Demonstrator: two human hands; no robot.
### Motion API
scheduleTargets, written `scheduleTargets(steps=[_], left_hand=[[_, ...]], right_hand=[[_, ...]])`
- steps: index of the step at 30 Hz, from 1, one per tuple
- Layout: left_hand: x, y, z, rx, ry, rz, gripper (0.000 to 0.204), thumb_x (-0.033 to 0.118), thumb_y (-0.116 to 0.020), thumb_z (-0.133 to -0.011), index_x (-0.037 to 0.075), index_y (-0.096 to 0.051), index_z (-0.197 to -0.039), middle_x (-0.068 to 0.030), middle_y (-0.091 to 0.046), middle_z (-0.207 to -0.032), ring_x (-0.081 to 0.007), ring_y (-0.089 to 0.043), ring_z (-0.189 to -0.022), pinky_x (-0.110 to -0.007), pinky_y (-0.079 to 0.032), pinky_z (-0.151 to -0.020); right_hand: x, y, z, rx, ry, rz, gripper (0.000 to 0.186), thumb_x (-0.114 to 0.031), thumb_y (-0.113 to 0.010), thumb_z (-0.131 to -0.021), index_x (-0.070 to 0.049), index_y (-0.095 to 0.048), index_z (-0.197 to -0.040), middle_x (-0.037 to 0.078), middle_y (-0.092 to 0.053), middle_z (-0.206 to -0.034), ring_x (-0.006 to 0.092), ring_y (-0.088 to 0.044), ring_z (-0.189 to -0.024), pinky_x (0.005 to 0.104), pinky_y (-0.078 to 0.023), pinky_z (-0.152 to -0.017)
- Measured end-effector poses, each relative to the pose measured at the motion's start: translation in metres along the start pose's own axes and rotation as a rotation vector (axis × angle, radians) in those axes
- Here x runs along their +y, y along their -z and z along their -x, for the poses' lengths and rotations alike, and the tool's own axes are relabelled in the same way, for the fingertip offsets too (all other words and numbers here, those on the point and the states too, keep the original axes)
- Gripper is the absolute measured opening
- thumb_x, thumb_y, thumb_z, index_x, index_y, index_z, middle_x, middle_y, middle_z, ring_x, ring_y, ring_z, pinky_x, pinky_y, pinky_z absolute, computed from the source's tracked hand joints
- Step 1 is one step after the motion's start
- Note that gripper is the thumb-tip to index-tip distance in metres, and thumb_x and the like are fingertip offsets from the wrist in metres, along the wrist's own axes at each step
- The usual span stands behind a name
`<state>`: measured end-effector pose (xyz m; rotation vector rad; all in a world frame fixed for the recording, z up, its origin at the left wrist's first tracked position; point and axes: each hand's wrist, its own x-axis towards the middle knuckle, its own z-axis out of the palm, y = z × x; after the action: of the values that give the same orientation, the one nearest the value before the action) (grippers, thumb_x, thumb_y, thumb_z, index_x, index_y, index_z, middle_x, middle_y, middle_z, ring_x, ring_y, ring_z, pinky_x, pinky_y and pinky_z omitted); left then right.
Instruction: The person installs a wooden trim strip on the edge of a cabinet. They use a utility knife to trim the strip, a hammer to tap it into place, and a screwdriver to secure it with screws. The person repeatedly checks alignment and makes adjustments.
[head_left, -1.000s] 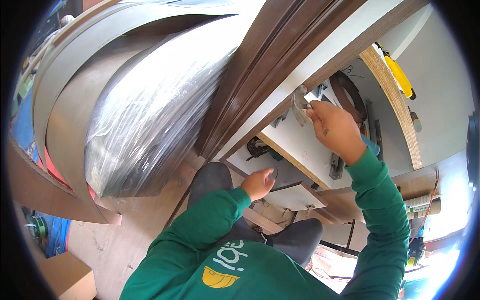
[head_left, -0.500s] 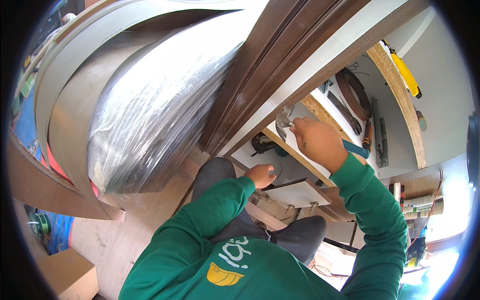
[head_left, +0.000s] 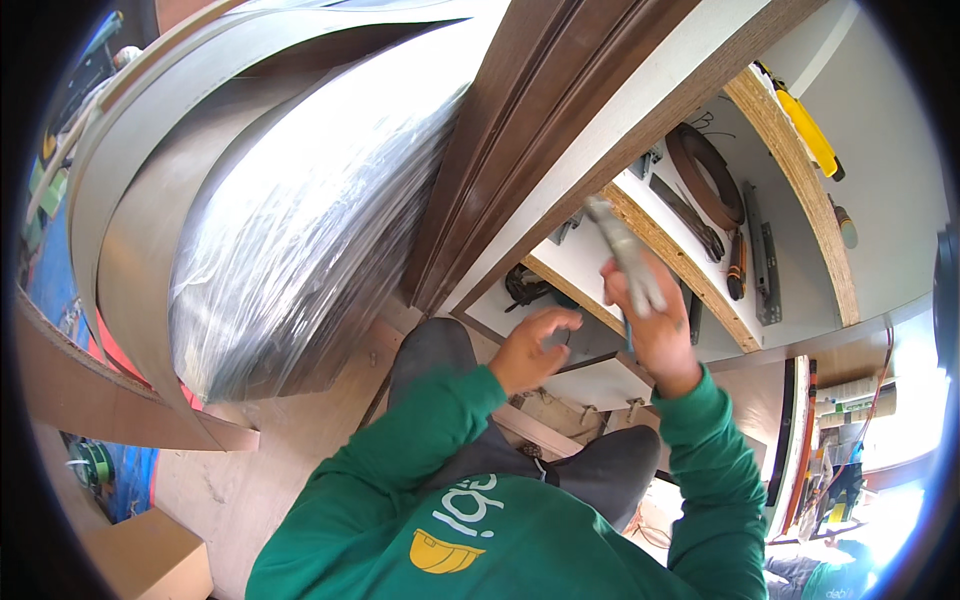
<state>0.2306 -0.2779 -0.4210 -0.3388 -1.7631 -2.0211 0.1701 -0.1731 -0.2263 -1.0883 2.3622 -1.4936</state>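
My right hand [head_left: 655, 325] is closed on a claw hammer [head_left: 622, 250], whose metal head is raised and slightly blurred in front of the cabinet shelves. Most of the hammer's handle is hidden behind that hand. My left hand [head_left: 533, 350] hovers to the left of it, thumb and fingers apart and holding nothing. Behind both hands are the white shelves with raw chipboard edges [head_left: 690, 270]. Between my hands and the dark wood frame, a small metal fitting [head_left: 568, 228] shows on a shelf.
On the shelves are pliers [head_left: 690, 215], a roll of brown edge banding [head_left: 708, 175], metal drawer slides [head_left: 763, 255] and a yellow cutter knife [head_left: 808, 130]. A plastic-wrapped panel stack [head_left: 310, 230] stands at left beside dark brown moulding [head_left: 490, 150]. A cardboard box [head_left: 150, 555] sits lower left.
My right hand has drawn the hammer down from the cabinet's frame and turned it so its head points up. My left hand has risen slightly and opened wider.
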Motion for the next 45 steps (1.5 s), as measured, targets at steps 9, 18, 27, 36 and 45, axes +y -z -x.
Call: scheduleTargets(steps=[9, 18, 27, 36, 45], left_hand=[[0.062, 0.009, -0.03, -0.014, -0.24, -0.262, 0.025, 0.004, -0.067, -0.085, 0.005, -0.062, -0.109, -0.0144, -0.062, -0.105, -0.0427, -0.055, -0.127, -0.051, -0.041, -0.109], [0.012, 0.033, -0.014, -0.171, -0.296, -0.609, 0.013, 0.007, -0.062, -0.095, 0.008, -0.066, -0.107, -0.0113, -0.063, -0.109, -0.0399, -0.051, -0.138, -0.061, -0.032, -0.12], [0.008, 0.063, -0.017, -0.127, -0.215, -0.703, 0.053, 0.008, -0.057, -0.101, 0.002, -0.044, -0.152, -0.0233, -0.039, -0.16, -0.0459, -0.036, -0.15, -0.052, -0.028, -0.125], [0.061, 0.062, 0.039, 0.154, 0.58, 0.209, 0.074, 0.01, -0.065, -0.097, 0.0, -0.03, -0.161, -0.0202, -0.042, -0.158, -0.0299, -0.05, -0.138, -0.039, -0.04, -0.116], [0.082, 0.042, 0.051, -0.085, -0.011, -0.424, 0.09, 0.029, -0.078, -0.091, -0.003, -0.031, -0.161, -0.0267, -0.026, -0.168, -0.0408, -0.029, -0.156, -0.046, -0.031, -0.123]], right_hand=[[0.015, -0.024, 0.082, 0.053, 0.25, 0.119, 0.03, -0.022, -0.067, -0.102, -0.001, -0.061, -0.122, 0.017, -0.064, -0.12, 0.032, -0.063, -0.119, 0.05, -0.043, -0.112], [0.038, -0.066, 0.137, -0.083, -0.453, -0.713, 0.079, -0.05, -0.059, -0.103, 0.005, -0.037, -0.155, 0.017, -0.064, -0.12, 0.0297, -0.065, -0.112, 0.0413, -0.046, -0.107], [0.064, -0.093, 0.082, -0.013, -0.787, -1.245, 0.049, -0.028, -0.062, -0.103, 0.006, -0.051, -0.136, 0.014, -0.068, -0.095, 0.0256, -0.07, -0.078, 0.042, -0.059, -0.082], [0.07, -0.116, 0.077, 0.08, -0.62, -0.917, 0.035, -0.018, -0.061, -0.105, 0.005, -0.055, -0.13, 0.012, -0.069, -0.09, 0.0174, -0.068, -0.075, 0.033, -0.058, -0.068], [0.086, -0.127, 0.062, 0.154, -0.527, -0.463, 0.025, -0.014, -0.058, -0.099, 0.004, -0.061, -0.115, 0.014, -0.069, -0.091, 0.0165, -0.063, -0.075, 0.0329, -0.051, -0.067]])
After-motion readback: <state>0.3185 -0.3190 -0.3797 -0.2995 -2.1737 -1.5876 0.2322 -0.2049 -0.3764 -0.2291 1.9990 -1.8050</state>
